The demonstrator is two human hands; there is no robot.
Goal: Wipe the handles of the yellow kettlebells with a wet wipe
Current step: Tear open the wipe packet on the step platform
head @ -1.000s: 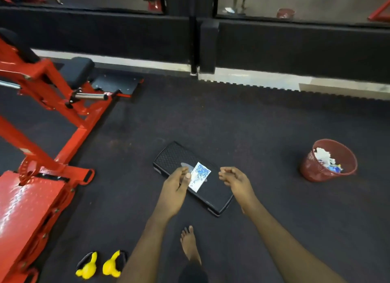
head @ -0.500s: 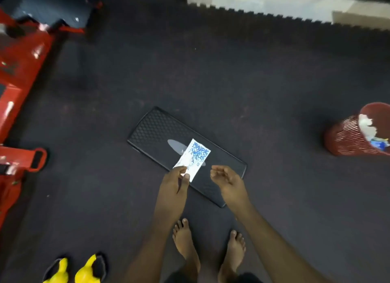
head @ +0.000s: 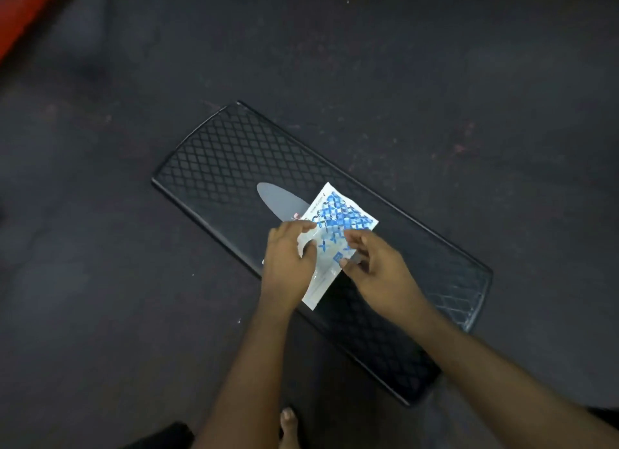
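We hold the wet wipe packet [head: 330, 237] in both hands over the middle of the black step platform [head: 214, 160]. Our left hand [head: 288, 264] pinches the packet's left edge; our right hand [head: 378, 267] pinches its right edge — fingers closed on the wrapper. The platform lies diagonally on the dark rubber floor [head: 435, 63], with open floor along all its edges. A red frame [head: 23, 16] crosses the floor's top-left corner. One bare foot [head: 288, 425] shows at the bottom edge.
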